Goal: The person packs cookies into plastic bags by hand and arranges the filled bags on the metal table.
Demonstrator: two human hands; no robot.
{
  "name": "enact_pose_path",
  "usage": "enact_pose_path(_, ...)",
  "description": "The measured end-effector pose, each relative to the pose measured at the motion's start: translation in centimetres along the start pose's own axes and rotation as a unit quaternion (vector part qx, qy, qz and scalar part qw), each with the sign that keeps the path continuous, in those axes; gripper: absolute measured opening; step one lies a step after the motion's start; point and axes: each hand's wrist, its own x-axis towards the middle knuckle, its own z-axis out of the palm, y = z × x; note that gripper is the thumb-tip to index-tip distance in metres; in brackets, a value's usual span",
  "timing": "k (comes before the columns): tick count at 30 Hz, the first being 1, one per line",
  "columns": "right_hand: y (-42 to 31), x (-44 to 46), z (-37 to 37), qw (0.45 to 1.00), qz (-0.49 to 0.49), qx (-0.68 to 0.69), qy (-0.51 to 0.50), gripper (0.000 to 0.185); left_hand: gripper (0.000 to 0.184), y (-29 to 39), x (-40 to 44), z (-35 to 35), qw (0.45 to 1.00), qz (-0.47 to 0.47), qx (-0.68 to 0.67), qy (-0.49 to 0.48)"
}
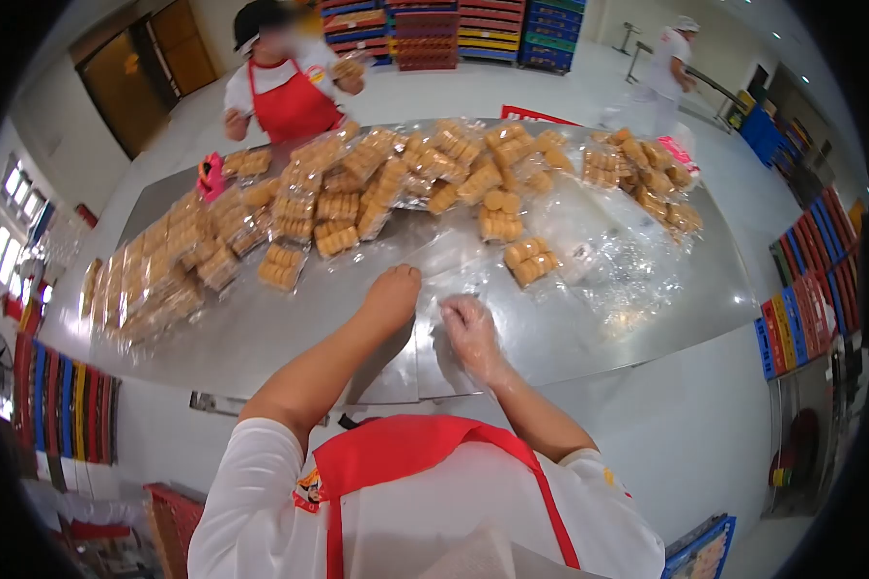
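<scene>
My left hand (pixel 393 295) is closed above the steel table (pixel 377 362), its fingers curled inward. My right hand (pixel 470 328) wears a thin clear glove and is closed too, a little nearer to me. Between them lies a clear plastic bag (pixel 444 282), hard to tell from the shiny steel; both hands appear to pinch it. Just beyond are packs of round golden-brown baked pieces in clear wrap, one pack (pixel 530 261) to the right and another pack (pixel 282 266) to the left. A heap of loose clear plastic bags (pixel 613 253) spreads at the right.
Many more wrapped packs (pixel 169 256) line the table's far and left sides. Among them stands a pink tape dispenser-like object (pixel 210 178). Across the table a person in a red apron (pixel 294 99) holds a pack. Stacked colored crates (pixel 550 34) stand behind; another person (pixel 668 72) walks at back right.
</scene>
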Motion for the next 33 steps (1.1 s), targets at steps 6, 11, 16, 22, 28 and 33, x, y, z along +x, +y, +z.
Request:
enact_pose_path(6,4.3,1.4,3.1,0.995,0.045,-0.056,0.070,0.018,0.010,-3.0,-1.7,-2.0,0.976,-0.118,-0.178,0.032)
enact_pose_path(11,3.8,0.9,3.6,0.993,0.015,-0.105,0.046,0.021,0.006,-5.1,-6.6,-8.1,0.699,-0.295,-0.640,0.120)
enact_pose_path(16,-3.0,0.1,6.6,0.948,0.162,0.225,-0.154,0.039,0.008,-3.2,-10.7,-10.9,0.663,-0.312,-0.678,0.059)
enact_pose_path(22,-8.1,6.1,5.6,0.794,0.311,0.520,-0.046,0.037,0.014,-2.7,-14.0,-11.5,0.765,-0.295,-0.573,-0.014)
enact_pose_path(28,-9.7,8.5,0.1,0.800,0.142,0.581,-0.036,0.045,0.011,-3.5,-16.2,-13.1,0.830,-0.289,-0.477,0.020)
enact_pose_path(33,-17.4,8.3,-3.0,0.965,-0.244,-0.093,0.032,0.056,0.011,-4.2,-15.6,-15.0,0.971,-0.131,-0.184,0.077)
